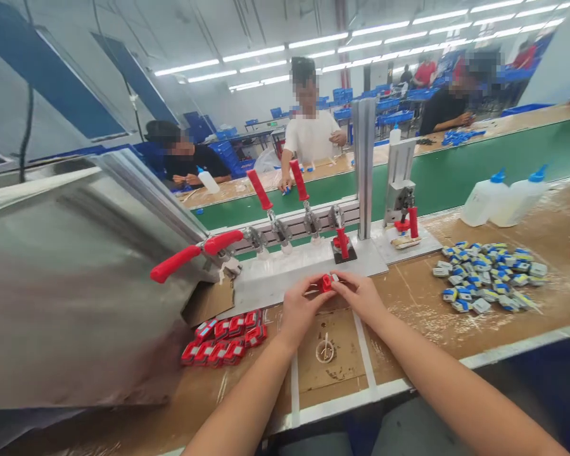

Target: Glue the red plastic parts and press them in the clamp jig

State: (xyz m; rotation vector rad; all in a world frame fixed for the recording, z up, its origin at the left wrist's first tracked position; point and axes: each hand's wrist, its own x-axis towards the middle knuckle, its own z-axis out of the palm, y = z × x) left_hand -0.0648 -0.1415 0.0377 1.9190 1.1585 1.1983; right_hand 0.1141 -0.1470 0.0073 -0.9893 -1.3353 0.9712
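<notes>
Between my two hands, just in front of the metal fixture base (285, 275), is a small red plastic part (326, 283) with a whitish piece at its right side. My left hand (303, 305) pinches it from the left, thumb and fingers closed. From the right, the fingertips of my right hand (362, 295) close on the same part. Behind them a red-handled toggle clamp (342, 242) comes down over a black block. Nearer my body, a small round cup (325, 351) with a thin stick in it sits on a cardboard patch.
Stacked red parts (225, 339) lie at the left; a pile of blue, yellow and grey pieces (491, 275) lies right. More red-handled clamps (259, 190) rise behind. Blue-capped bottles (484, 201) stand back right. Beyond the green conveyor (494, 152), several people work. A metal panel (76, 291) blocks the left.
</notes>
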